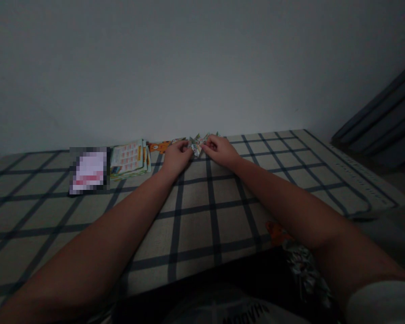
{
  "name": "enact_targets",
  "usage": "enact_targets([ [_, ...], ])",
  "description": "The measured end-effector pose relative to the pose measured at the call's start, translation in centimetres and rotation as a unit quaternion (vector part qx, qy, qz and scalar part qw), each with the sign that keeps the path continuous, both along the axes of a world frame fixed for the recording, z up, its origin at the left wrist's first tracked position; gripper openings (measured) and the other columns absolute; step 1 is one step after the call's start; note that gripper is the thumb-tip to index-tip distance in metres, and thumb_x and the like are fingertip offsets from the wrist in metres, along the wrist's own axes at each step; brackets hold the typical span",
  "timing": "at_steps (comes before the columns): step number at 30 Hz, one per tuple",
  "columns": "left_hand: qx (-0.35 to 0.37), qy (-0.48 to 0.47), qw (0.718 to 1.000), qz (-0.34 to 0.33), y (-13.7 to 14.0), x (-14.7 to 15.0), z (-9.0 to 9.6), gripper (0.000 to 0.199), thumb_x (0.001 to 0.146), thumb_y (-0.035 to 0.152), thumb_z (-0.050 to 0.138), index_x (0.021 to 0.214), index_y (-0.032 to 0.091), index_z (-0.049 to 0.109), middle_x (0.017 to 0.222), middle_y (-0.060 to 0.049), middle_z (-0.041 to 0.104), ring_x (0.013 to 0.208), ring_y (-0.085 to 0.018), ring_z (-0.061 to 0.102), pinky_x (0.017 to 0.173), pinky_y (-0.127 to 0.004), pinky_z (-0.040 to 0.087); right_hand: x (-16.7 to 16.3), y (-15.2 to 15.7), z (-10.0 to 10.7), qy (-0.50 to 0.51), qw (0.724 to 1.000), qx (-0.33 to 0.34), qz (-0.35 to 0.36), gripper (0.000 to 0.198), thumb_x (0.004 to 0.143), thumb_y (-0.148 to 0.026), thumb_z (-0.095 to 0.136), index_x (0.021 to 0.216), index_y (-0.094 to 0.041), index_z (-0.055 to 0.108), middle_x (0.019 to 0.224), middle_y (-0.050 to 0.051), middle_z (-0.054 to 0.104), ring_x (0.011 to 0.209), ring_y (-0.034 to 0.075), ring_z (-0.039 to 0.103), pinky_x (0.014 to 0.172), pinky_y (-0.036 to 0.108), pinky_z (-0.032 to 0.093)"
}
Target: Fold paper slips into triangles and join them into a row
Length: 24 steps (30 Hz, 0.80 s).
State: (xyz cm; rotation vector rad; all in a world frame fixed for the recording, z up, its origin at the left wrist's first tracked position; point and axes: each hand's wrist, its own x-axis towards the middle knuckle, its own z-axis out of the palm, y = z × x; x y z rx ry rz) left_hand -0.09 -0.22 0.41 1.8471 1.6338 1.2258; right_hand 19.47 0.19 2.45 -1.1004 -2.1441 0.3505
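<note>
Both arms reach out over a checked tablecloth toward the wall. Between my hands sits a spiky bit of folded printed paper [197, 146], white and green. My left hand [177, 156] is closed at its left edge, thumb and fingers bent together. My right hand [220, 149] pinches its right side. Fine folds are too dim and small to make out. More spiky paper shows just behind my right fingers. A longer cluster of similar folded paper [307, 272] hangs by my right forearm, over the dark clothing.
A stack of printed leaflets [128, 157] lies left of my hands, beside a phone-like object [89, 171] with a blurred-out screen. The checked cloth [195, 193] has orange bear prints. A pale wall [195, 67] rises behind it, and a dark pleated curtain [384, 117] hangs at right.
</note>
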Motion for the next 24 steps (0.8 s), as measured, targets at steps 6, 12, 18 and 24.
enact_targets([
  [6, -0.028, -0.042, 0.999, 0.011, 0.4, -0.1, -0.2, 0.041, 0.078, 0.033, 0.059, 0.111, 0.014, 0.075, 0.077, -0.005, 0.070, 0.068, -0.018, 0.061, 0.063, -0.027, 0.045, -0.1, -0.6, 0.3, -0.110, 0.990, 0.018, 0.082, 0.033, 0.094, -0.047, 0.061, 0.113, -0.020, 0.067, 0.080, -0.001, 0.061, 0.072, 0.015, 0.051, 0.066, 0.026, 0.029],
  [12, -0.050, -0.069, 0.996, -0.001, 0.2, 0.0, -0.1, 0.045, 0.077, 0.032, 0.062, 0.116, 0.013, 0.073, 0.077, -0.006, 0.071, 0.064, -0.017, 0.062, 0.061, -0.027, 0.046, -0.3, -0.3, 0.1, -0.146, 0.987, 0.039, 0.051, 0.023, 0.095, -0.037, 0.058, 0.105, -0.021, 0.071, 0.087, 0.001, 0.068, 0.080, 0.017, 0.056, 0.069, 0.027, 0.030],
  [18, -0.082, -0.141, 0.986, -0.044, -0.4, 0.5, 0.3, 0.044, 0.084, 0.035, 0.056, 0.121, 0.016, 0.071, 0.080, -0.007, 0.071, 0.062, -0.016, 0.061, 0.057, -0.026, 0.047, 0.9, -0.9, 2.2, -0.105, 0.989, 0.053, -0.085, 0.025, 0.094, -0.035, 0.053, 0.107, -0.020, 0.068, 0.089, 0.003, 0.071, 0.079, 0.018, 0.060, 0.066, 0.028, 0.032],
  [24, -0.078, -0.087, 0.991, -0.058, -0.4, 0.3, 0.2, 0.043, 0.082, 0.031, 0.058, 0.120, 0.018, 0.072, 0.080, -0.006, 0.073, 0.063, -0.017, 0.061, 0.059, -0.028, 0.049, 5.0, 0.8, 3.7, -0.155, 0.952, 0.047, -0.261, 0.026, 0.091, -0.034, 0.054, 0.108, -0.019, 0.068, 0.099, 0.010, 0.074, 0.088, 0.023, 0.064, 0.071, 0.030, 0.038],
])
